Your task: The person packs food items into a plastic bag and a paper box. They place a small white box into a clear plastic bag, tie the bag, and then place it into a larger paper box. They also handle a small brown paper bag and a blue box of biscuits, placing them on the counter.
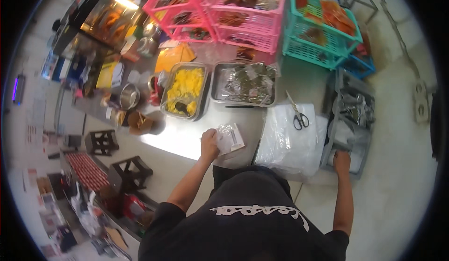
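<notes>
My left hand (209,144) grips the edge of a small clear plastic bag (225,137). Under the bag, on the metal tabletop, is a white printed pad or card (237,136). My right hand (342,160) reaches into the near compartment of a grey divided plastic tray (363,138), where white sheets or bags (355,157) lie. Its fingertips are hidden, so I cannot tell whether they hold anything. Between my hands lies a stack of clear plastic bags (280,138), with black-handled scissors (298,115) on top.
Beyond my hands stand a metal tray of yellow food (184,85) with a dark spoon and a metal tray (219,89) of wrapped dark green leaves. Pink baskets (245,12) and teal baskets (322,47) line the back. A steel bowl (129,96) is at left; dark stools (129,173) stand on the floor.
</notes>
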`<act>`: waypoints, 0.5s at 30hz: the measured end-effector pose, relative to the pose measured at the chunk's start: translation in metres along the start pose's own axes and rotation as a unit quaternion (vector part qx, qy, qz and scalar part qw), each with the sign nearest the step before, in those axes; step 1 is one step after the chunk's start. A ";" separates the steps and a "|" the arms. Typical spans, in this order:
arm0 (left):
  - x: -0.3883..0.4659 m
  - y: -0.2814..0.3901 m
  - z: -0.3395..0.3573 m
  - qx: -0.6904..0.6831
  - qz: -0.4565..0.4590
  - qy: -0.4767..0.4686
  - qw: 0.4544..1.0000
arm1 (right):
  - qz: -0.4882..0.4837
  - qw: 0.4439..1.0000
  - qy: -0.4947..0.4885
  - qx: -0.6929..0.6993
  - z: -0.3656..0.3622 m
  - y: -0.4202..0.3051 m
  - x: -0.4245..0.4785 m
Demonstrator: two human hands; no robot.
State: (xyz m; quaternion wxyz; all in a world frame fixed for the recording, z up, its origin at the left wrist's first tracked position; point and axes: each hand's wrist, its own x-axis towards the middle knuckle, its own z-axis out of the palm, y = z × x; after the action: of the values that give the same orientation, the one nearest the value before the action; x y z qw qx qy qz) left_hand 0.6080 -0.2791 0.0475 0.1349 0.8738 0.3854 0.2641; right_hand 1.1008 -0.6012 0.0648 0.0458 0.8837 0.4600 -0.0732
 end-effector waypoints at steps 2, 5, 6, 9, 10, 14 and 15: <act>0.006 0.015 -0.013 0.021 -0.040 -0.006 0.999 | 0.013 0.998 0.056 0.003 -0.016 -0.001 -0.006; 0.008 0.033 -0.026 0.118 -0.158 -0.141 0.970 | 0.075 0.990 0.118 -0.010 -0.042 -0.005 -0.014; 0.005 0.034 -0.027 0.087 -0.203 -0.154 0.963 | 0.099 0.986 0.135 -0.015 -0.052 -0.010 -0.014; 0.004 0.035 -0.034 0.018 -0.308 -0.200 0.930 | 0.194 0.956 0.200 0.087 -0.100 -0.075 -0.023; 0.011 0.036 -0.042 0.008 -0.323 -0.225 0.919 | 0.199 0.942 0.219 0.156 -0.106 -0.098 -0.025; -0.002 0.013 -0.036 -0.091 -0.279 -0.203 0.934 | 0.070 0.882 0.299 0.358 -0.066 -0.210 -0.015; -0.002 0.009 -0.040 -0.116 -0.260 -0.193 0.939 | 0.021 0.886 0.266 0.379 -0.067 -0.256 -0.014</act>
State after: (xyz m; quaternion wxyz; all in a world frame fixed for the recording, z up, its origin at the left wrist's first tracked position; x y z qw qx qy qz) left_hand 0.5893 -0.2853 0.0841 0.3708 0.7555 0.5328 0.0891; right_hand 0.8884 -0.4559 0.1300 -0.4153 0.8296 0.3734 -0.0032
